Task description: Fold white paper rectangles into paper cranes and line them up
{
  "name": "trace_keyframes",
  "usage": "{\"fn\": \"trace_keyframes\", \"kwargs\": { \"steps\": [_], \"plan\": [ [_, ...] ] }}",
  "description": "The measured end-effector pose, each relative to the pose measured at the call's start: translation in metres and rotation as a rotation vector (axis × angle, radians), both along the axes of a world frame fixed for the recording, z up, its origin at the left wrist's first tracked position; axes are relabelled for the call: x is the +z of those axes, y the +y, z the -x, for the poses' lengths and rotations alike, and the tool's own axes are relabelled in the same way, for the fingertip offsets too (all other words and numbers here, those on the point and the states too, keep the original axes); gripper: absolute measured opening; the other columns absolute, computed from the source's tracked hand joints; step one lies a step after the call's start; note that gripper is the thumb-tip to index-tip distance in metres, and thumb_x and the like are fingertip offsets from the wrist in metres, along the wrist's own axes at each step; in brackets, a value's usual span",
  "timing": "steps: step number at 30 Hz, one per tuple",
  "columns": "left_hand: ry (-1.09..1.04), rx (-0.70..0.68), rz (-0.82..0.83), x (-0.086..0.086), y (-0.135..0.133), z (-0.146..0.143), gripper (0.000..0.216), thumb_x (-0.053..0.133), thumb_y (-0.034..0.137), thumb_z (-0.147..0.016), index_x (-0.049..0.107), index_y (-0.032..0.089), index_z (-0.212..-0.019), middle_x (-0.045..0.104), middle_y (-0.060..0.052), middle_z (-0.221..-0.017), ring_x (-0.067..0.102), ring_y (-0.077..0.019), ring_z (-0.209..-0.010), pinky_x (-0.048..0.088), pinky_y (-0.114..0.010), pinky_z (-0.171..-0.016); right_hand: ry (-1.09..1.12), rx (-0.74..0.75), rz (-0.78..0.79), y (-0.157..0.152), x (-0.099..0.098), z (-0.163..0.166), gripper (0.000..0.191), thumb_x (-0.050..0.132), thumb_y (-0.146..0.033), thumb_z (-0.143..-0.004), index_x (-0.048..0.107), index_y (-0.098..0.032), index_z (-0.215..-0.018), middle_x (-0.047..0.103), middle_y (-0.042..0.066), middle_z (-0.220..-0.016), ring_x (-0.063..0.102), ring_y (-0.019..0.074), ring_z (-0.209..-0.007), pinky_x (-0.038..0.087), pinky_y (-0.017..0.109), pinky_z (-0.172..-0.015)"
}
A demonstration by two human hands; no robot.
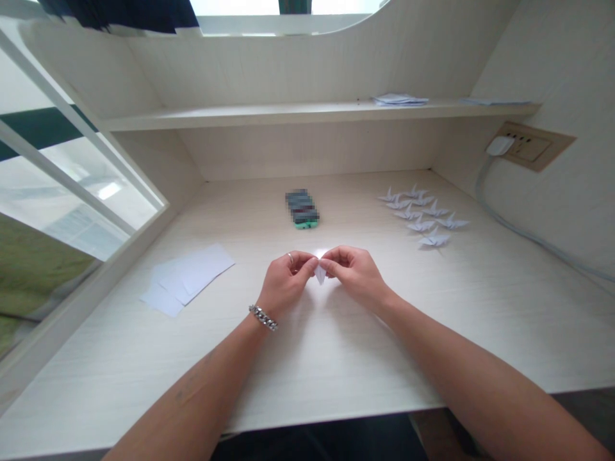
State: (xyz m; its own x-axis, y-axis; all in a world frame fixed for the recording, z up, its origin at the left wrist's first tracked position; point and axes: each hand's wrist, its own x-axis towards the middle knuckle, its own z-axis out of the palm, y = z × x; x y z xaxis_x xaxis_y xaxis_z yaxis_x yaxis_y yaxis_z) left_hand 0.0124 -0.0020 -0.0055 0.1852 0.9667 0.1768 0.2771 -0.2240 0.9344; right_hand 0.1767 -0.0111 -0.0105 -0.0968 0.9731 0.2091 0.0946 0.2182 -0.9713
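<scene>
A small piece of folded white paper (320,274) is pinched between both hands over the middle of the desk, its pointed end hanging down toward me. My left hand (287,276), with a ring on one finger and a chain bracelet at the wrist, grips its left side between thumb and fingers. On the other side my right hand (354,272) holds it in the same kind of pinch. The upper part of the paper is hidden by the fingertips. Several folded paper cranes (421,214) stand grouped at the back right.
Loose white paper sheets (192,276) lie overlapping on the left of the desk (307,384). A phone-like object (302,208), blurred out, rests behind my hands. More paper (400,100) is on the shelf (288,115). A cable (523,237) runs from the wall socket (533,146) at right.
</scene>
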Motion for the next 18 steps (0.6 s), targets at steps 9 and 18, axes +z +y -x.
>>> {"fn": "trace_keyframes", "kwargs": {
  "steps": [9,18],
  "plan": [
    [0.126,0.046,-0.141,0.0094,-0.0041,0.0024,0.014,0.063,0.03,-0.08,0.069,0.018,-0.075,0.072,-0.002,-0.071,0.064,-0.0146,-0.064,0.049,-0.023,-0.059,-0.109,-0.002,-0.052,-0.0006,0.0046,-0.0025,0.017,0.07,-0.035,-0.077,0.07,-0.018,-0.075,0.07,0.004,-0.074,0.062,0.0169,-0.072,0.048,0.028,-0.066],
    [0.155,0.069,-0.296,0.0082,-0.0026,0.006,0.006,0.065,0.023,-0.078,0.067,0.018,-0.075,0.069,-0.004,-0.079,0.064,-0.0158,-0.073,0.051,-0.025,-0.065,-0.025,0.002,-0.069,-0.0011,0.0015,0.0007,0.013,0.071,-0.03,-0.075,0.073,-0.019,-0.082,0.073,0.004,-0.079,0.065,0.0177,-0.074,0.049,0.029,-0.069]
  ]
}}
